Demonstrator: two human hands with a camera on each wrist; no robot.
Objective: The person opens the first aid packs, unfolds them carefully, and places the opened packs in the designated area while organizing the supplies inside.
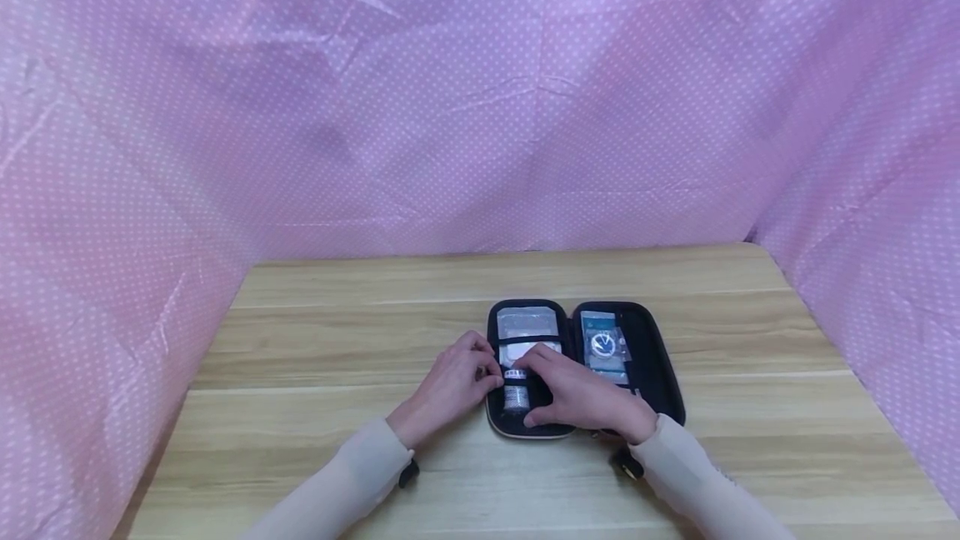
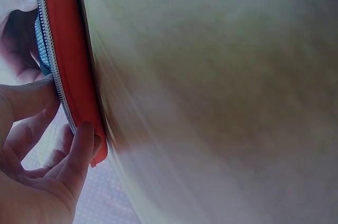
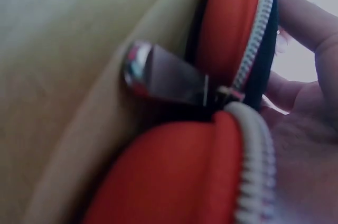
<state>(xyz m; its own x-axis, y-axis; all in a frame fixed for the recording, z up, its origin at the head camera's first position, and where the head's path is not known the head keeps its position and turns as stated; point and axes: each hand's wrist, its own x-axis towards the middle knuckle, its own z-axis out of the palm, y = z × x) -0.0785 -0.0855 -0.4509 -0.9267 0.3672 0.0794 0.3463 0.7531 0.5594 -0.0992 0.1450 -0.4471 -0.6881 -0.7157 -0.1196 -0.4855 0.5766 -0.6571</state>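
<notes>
An open zippered first-aid case (image 1: 551, 432), black inside and red outside, lies flat on the table. A small wrapped bandage roll (image 1: 516, 398) sits in its left half under a black elastic strap. My left hand (image 1: 457, 377) pinches the case's left edge, with fingertips at the zipper and the red side (image 2: 79, 76). Reaching over the case, my right hand (image 1: 581, 394) has its index fingertip at the roll's top end and its thumb near the bottom end. In the right wrist view, a metal zipper pull (image 3: 169, 76) sticks out between the red halves.
Clear packets (image 1: 527, 322) are strapped in the case's upper left. Blue-green packets (image 1: 600, 327) and a round blue-and-white item (image 1: 603, 344) fill part of the right half. The wooden table (image 1: 337, 332) is backed by pink dotted cloth (image 1: 480, 107).
</notes>
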